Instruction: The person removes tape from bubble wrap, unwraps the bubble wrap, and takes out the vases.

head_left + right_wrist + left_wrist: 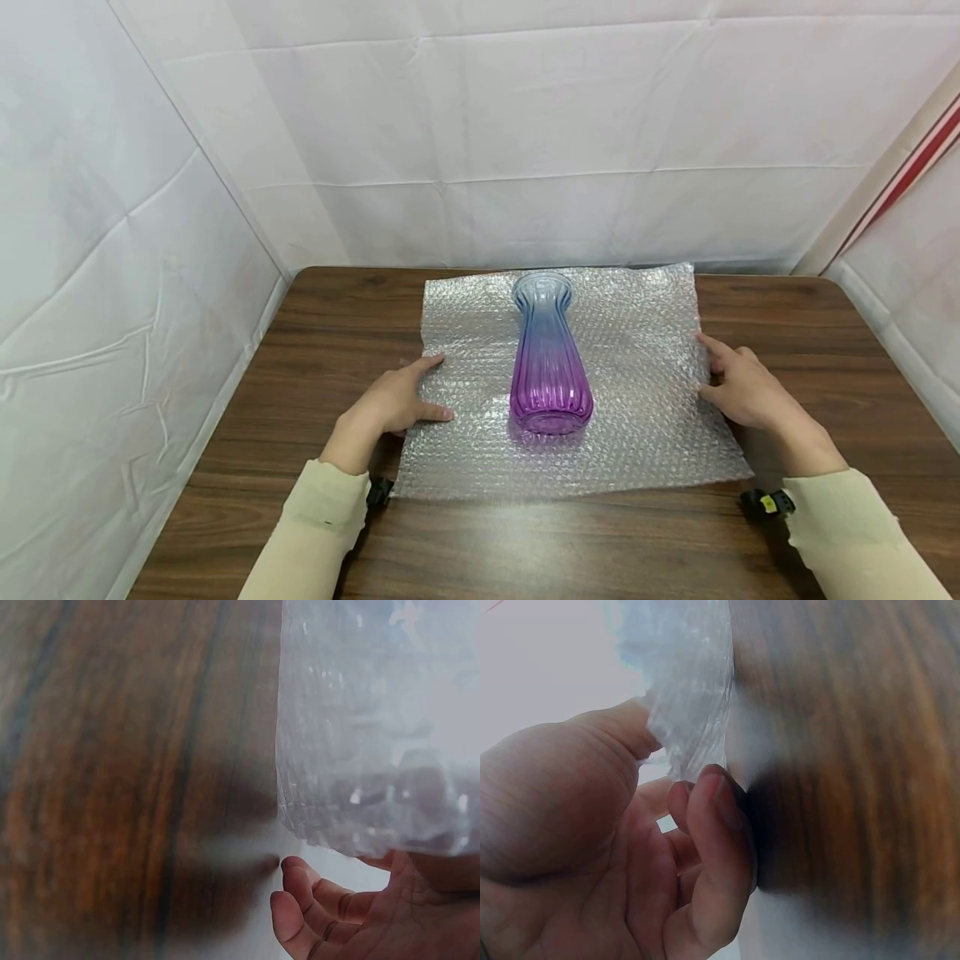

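One vase [551,358] lies on its side on the bubble wrap [645,417], mouth toward the far edge, in the head view; lift either side unevenly and it could roll, and its rim, so near that edge, might stay uncovered. The left hand [386,402] and right hand [746,390] touch opposite edges, thumbs and forefingers spread, gripping nothing firmly. At the left wrist, the film could slip past those loose fingers; at the right wrist, likewise. I count one vase, one sheet, one table [262,433], two hands.
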Tool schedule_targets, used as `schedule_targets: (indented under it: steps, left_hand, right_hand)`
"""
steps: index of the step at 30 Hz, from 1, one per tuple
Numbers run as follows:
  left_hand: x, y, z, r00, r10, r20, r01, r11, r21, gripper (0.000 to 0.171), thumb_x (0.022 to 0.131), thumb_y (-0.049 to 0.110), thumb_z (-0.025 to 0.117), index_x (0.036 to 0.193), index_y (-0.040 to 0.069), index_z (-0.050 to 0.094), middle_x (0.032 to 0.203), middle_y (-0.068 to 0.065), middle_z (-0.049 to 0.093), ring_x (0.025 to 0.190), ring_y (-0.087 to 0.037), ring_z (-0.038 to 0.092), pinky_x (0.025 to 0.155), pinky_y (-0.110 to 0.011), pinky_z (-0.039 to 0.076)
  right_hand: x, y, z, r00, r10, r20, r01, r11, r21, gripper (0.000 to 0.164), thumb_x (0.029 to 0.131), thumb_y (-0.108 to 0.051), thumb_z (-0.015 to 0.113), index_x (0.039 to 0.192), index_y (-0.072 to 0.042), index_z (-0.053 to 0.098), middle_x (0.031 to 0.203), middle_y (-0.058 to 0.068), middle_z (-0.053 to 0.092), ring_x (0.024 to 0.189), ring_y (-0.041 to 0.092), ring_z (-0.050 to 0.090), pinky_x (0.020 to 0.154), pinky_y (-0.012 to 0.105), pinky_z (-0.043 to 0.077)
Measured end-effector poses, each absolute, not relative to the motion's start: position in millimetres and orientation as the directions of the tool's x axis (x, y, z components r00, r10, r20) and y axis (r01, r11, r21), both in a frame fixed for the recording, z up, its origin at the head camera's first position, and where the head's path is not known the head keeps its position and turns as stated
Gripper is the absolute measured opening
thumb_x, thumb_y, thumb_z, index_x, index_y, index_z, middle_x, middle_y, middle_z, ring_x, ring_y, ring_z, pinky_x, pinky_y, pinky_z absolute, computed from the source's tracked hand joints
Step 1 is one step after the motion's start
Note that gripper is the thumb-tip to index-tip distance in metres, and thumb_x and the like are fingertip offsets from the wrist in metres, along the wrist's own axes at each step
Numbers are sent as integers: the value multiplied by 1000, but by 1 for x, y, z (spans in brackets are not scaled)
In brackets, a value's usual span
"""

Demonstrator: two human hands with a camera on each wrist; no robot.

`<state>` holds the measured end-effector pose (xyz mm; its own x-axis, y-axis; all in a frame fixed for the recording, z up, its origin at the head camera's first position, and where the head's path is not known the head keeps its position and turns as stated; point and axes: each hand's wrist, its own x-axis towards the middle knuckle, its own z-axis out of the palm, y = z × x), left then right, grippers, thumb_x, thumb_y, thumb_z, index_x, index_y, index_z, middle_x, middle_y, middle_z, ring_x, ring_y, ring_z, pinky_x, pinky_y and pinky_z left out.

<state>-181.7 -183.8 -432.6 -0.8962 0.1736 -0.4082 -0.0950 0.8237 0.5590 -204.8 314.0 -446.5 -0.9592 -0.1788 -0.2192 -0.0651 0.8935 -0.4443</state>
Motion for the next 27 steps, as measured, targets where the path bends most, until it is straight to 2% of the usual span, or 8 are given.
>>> schedule_targets:
  steps: [4,9,13,20,27]
  left_hand:
    - [-182,-184,-433,-896,170,-410,-99,823,559,94,87,37,85,164,33,30,167,-29,27,65,-21,62,56,-31,55]
    - [-182,-184,-433,-897,171,-407,-96,824,558,94,87,37,85,164,33,30,166,-28,30,65,-20,62,56,-31,56]
    - [-182,-184,-435,-898,172,-406,-95,823,559,94,87,37,85,164,33,31,165,-27,32,64,-20,62,56,-31,56]
    - [-182,-184,-435,-894,161,-417,-114,820,561,94,87,37,85,164,35,31,166,-27,31,64,-21,62,57,-31,56]
    - [-182,-183,-435,-895,157,-416,-118,819,562,95,86,37,86,164,35,31,165,-24,35,63,-20,62,56,-31,56]
  right_hand:
    - [-204,315,-445,-964,-175,-203,-72,899,-433,82,96,-15,65,162,6,21,128,36,54,112,44,48,84,56,48]
    - [-202,316,-447,-968,-180,-177,-90,900,-426,77,95,-16,63,159,8,27,126,38,59,109,41,49,80,48,48]
    - [-202,317,-449,-966,-177,-189,-82,901,-425,76,96,-17,60,160,7,26,125,40,54,104,39,51,76,44,48]
    - [-202,315,-452,-959,-176,-223,-71,909,-411,74,100,-21,58,159,9,24,124,43,38,98,42,54,74,49,50]
    - [-204,314,-454,-953,-189,-237,-93,926,-366,71,103,-23,56,156,12,26,118,39,36,90,37,51,70,45,47]
